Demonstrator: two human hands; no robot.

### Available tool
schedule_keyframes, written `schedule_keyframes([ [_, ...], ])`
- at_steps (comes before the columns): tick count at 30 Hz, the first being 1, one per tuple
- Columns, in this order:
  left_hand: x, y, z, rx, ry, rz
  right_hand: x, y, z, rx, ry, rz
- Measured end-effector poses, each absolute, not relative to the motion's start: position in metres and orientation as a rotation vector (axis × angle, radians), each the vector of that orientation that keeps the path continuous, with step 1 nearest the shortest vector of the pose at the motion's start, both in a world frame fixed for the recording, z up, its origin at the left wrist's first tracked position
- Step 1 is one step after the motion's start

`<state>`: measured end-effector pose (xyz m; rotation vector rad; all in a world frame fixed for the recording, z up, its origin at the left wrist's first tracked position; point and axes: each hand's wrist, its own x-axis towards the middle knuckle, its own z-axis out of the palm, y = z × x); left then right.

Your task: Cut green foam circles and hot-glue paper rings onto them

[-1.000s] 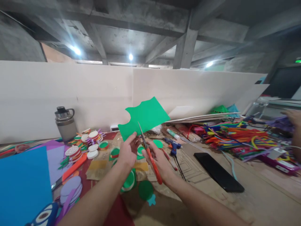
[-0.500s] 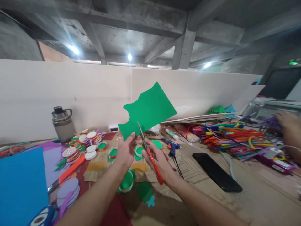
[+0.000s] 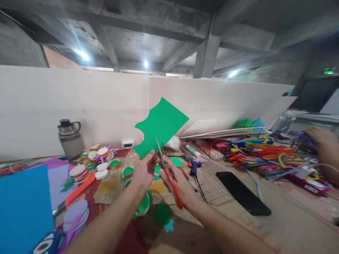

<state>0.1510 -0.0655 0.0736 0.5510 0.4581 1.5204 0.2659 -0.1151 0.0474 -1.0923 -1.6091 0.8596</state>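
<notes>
My left hand (image 3: 143, 174) pinches the lower corner of a green sheet (image 3: 162, 125), paper or thin foam, with scalloped cuts along its left edge. Scissors with red handles (image 3: 173, 187) are in my right hand (image 3: 178, 176), fingers closed around the grips. Their blades point up and lie over the sheet's lower edge, slightly apart at most. Under my hands are green discs with pale rims (image 3: 143, 206), partly hidden by my left forearm. A flat dark green circle (image 3: 162, 214) lies nearer to me, touching a small light-blue flower shape (image 3: 168, 225).
A bottle (image 3: 70, 139) stands at the back left near round decorated pieces (image 3: 103, 152). Blue sheet (image 3: 23, 208) lies front left. To the right are a glue gun (image 3: 194, 164), a black phone (image 3: 243, 193) and pipe cleaners (image 3: 265, 151). Another person's hand (image 3: 323, 137) reaches in at far right.
The green sheet has shifted left and slightly down, turning in my left hand. My right hand and the scissors stay almost in place. The other person's hand moved slightly left.
</notes>
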Motion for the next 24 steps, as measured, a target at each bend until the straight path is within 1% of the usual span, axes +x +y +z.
schedule_keyframes([
  [18,0.1523,-0.066,0.0725,0.631,0.431,1.522,0.2629,-0.1168,0.0439,-1.017,-1.527,0.924],
  [24,0.15,-0.0641,0.0714,0.668,0.432,1.528,0.2626,-0.1146,0.0404,-1.058,-1.52,0.92],
])
